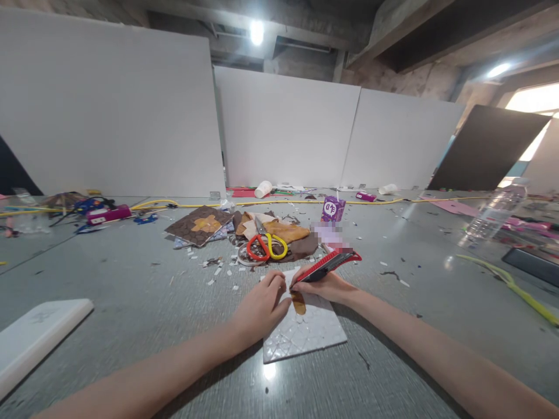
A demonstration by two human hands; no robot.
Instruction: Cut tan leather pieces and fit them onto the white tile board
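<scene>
In my right hand [325, 286] is a red and black utility knife [325, 265], held like a pen with its tip low over a white square panel [305, 331]. White pieces with thin joints cover the near part of the panel. A yellow-brown strip [299, 303] lies on it, just below the knife tip. My left hand [264, 305] rests on the panel's left side, fingers bent and thumb apart, close to the strip; nothing shows in its grasp. Whether the blade touches the panel is hidden by my fingers.
Beyond the panel, red-and-yellow-handled scissors [267, 244] lie on brown and tan scraps [301, 241]. A brown patterned square [198, 226] lies left of them. A purple drink carton [332, 210], a clear bottle [495, 212] and a white slab [39, 334] stand or lie around.
</scene>
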